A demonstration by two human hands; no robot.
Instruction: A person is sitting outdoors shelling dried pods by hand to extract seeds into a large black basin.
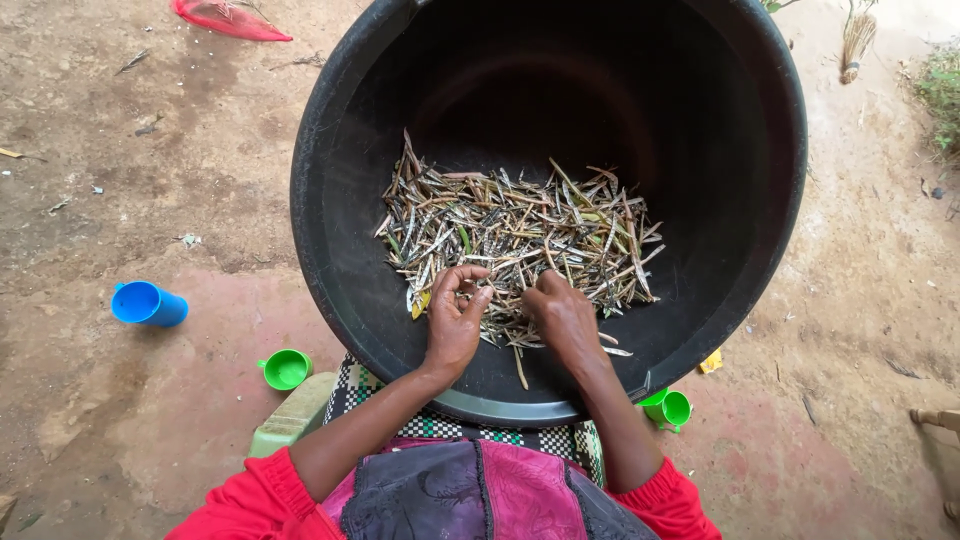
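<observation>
A big black plastic tub [330, 150] rests on my lap, tilted toward me. In its bottom lies a heap of thin dry pods [520, 225], brown, grey and some green. My left hand [455, 320] is at the near edge of the heap, thumb and fingers pinching a pod. Beside it, my right hand [562, 315] has its fingers curled down over pods at the heap's near edge. The two hands nearly touch. Red sleeves cover my upper arms.
Bare dirt ground lies all around. A blue cup [148, 303] lies on its side at the left. A green cup [286, 369] stands near my left knee, another green cup [672, 408] at the right. A red object [230, 18] and a small broom [856, 42] lie far off.
</observation>
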